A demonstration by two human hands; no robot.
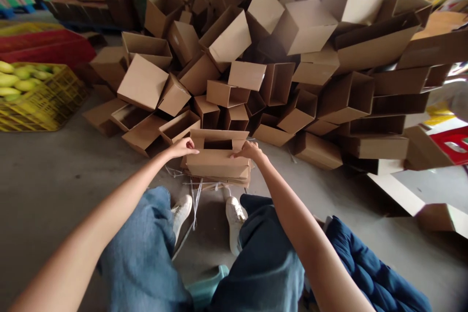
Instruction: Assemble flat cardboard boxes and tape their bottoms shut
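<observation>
A half-formed cardboard box (216, 161) sits on a stack of flat cardboard sheets (219, 179) just beyond my white shoes. My left hand (182, 147) grips the box's left edge with fingers curled over it. My right hand (248, 150) holds the right edge the same way, fingers bent on the flap. Both arms reach straight forward over my blue-jeaned knees.
A big heap of assembled open cardboard boxes (278, 58) fills the floor ahead. A yellow crate of mangoes (40, 102) stands at the left, red crates (47, 45) behind it. A blue cushion (365, 268) lies at my right; white plastic straps (193, 204) lie between my feet.
</observation>
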